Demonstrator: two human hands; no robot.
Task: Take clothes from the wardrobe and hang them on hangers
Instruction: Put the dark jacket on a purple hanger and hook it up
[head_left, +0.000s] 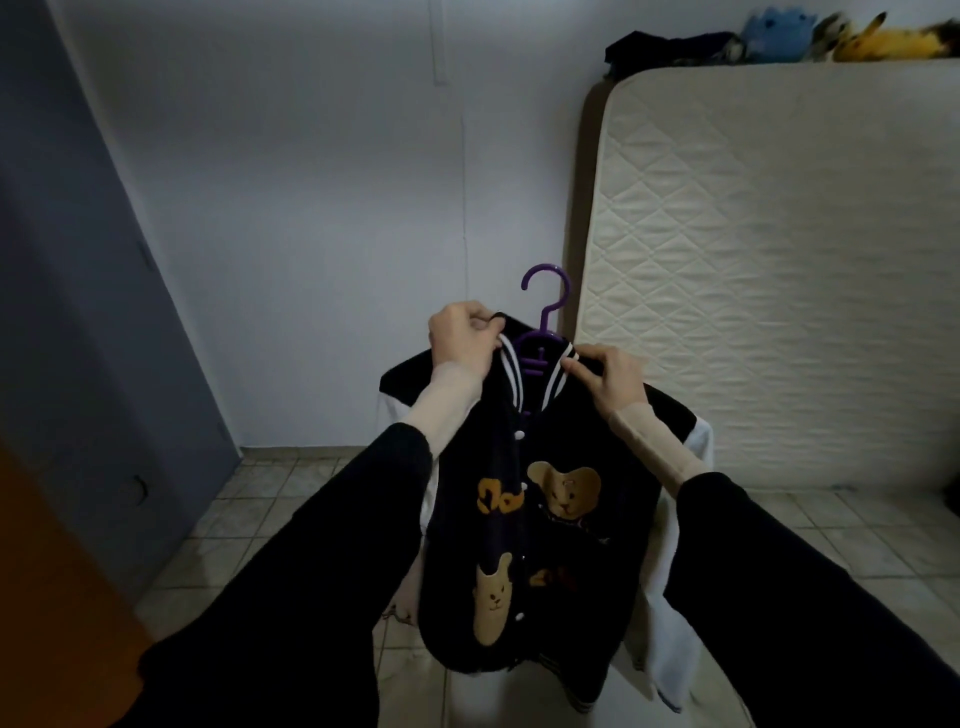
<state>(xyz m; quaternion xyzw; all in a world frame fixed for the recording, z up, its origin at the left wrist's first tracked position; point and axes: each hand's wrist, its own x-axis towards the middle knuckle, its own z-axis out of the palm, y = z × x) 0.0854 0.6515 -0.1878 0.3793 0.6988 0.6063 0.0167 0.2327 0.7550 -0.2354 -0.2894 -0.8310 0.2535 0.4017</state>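
We're on a tiled floor (249, 499), with a quilted mattress (779, 270) standing on edge on it. Dark clothes (670, 47) and plush toys (831, 31) sit on top.

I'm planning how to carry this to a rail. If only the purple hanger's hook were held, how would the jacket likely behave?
The jacket looks soft and floppy: its white sleeves dangle loose, so they would probably swing. It seems thick, so likely fairly heavy for the thin purple hanger, which might tilt.

Dim, cool indoor light, brightest on the white wall (311, 182); lower left corner and dark sleeves (311, 561) lose detail in shadow. Wide-angle bending at edges, plush toys (831, 31) at top right smeared, no glare.
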